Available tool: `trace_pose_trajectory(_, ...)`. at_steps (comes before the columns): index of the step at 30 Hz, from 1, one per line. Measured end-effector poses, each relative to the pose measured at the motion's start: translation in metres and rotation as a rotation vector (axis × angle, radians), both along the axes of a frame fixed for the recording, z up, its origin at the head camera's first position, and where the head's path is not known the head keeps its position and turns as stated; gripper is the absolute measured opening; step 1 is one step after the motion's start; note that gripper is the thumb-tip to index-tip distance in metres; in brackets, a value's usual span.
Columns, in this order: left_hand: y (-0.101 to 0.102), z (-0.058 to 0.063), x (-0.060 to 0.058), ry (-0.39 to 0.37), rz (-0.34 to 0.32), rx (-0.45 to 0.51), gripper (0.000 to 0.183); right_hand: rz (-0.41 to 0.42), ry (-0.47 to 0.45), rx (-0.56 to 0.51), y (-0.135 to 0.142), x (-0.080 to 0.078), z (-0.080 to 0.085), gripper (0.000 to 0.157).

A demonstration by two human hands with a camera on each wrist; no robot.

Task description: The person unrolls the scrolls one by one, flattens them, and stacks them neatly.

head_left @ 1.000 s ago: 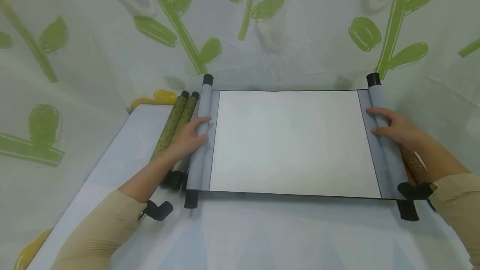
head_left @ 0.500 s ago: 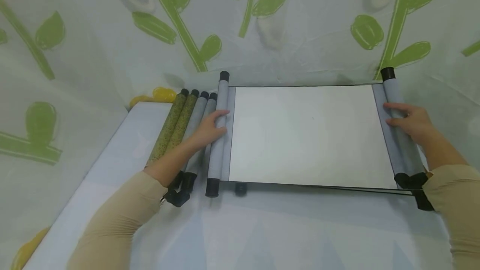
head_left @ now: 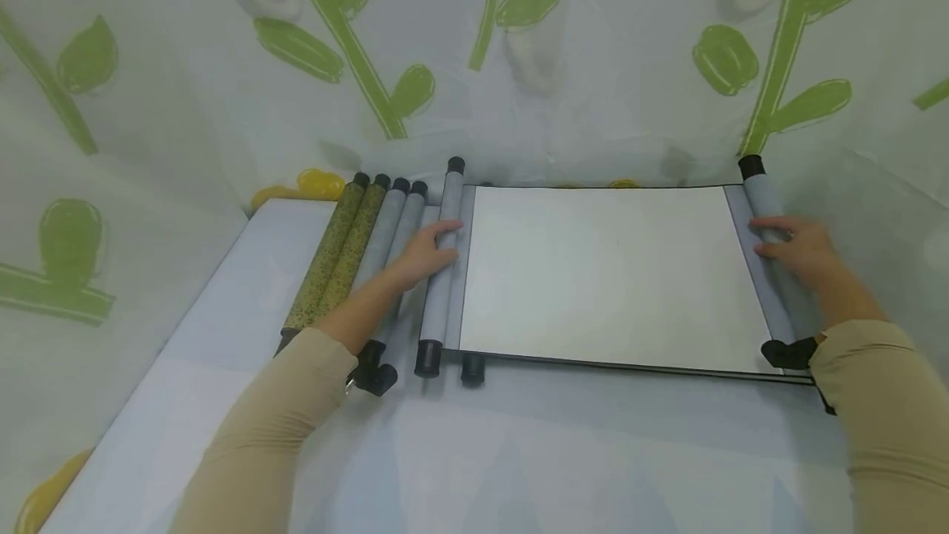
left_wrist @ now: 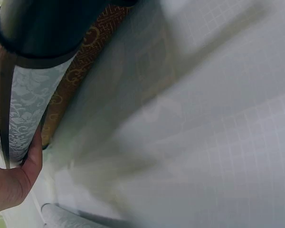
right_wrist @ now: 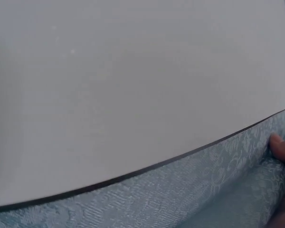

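A partly unrolled hanging scroll (head_left: 615,270) lies between my hands in the head view, its blank white sheet bordered in grey-blue brocade. My left hand (head_left: 426,258) grips the left roller (head_left: 434,307), thumb and fingers around it. On the other side, my right hand (head_left: 804,250) holds the right roller (head_left: 760,194). The right wrist view shows fingers (right_wrist: 282,149) curled over the brocade roll (right_wrist: 242,194). Under the scroll is a brown gold-patterned roll (left_wrist: 80,71), seen in the left wrist view; its black end cap (head_left: 473,370) shows below the sheet.
Two mottled green-yellow rolled scrolls (head_left: 326,262) and two grey rolled scrolls (head_left: 384,229) lie side by side on the white table (head_left: 245,270), left of the open scroll. A patterned curtain (head_left: 593,105) hangs close behind the table.
The scroll has moved right with both hands, uncovering the grey rolls at left. Over the last half second the right hand came slightly back left, and the scroll's far edge sits lower.
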State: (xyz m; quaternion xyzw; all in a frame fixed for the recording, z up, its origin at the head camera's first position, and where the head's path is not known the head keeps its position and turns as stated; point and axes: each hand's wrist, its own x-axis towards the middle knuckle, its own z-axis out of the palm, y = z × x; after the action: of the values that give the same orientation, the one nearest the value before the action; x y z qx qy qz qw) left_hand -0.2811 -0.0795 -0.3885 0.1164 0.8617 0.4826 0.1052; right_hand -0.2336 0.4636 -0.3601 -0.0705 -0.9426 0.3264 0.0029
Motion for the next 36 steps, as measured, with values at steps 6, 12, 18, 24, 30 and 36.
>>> trace_pose_trajectory(6,0.001,-0.007,-0.003,-0.025,-0.004,0.023,0.056,0.003,0.009,0.134,0.017,-0.016,-0.027,0.047)
trace_pose_trajectory(12,-0.001,-0.015,-0.005,-0.057,0.013,0.028,0.053,-0.041,-0.027,0.208,0.002,-0.012,-0.033,0.042)
trace_pose_trajectory(18,-0.005,-0.022,-0.004,-0.077,0.012,0.036,0.055,-0.032,-0.016,0.201,-0.014,-0.006,-0.038,0.04)
trace_pose_trajectory(24,-0.007,-0.033,-0.006,-0.088,0.003,-0.003,0.058,-0.043,-0.066,0.156,-0.013,-0.007,-0.05,0.042)
trace_pose_trajectory(30,-0.002,-0.039,-0.005,-0.126,0.088,0.063,0.058,-0.046,-0.108,0.181,-0.015,-0.005,-0.053,0.044)
trace_pose_trajectory(36,0.005,-0.041,0.001,-0.102,0.168,0.103,0.053,-0.033,-0.105,0.168,-0.02,-0.001,-0.046,0.049)
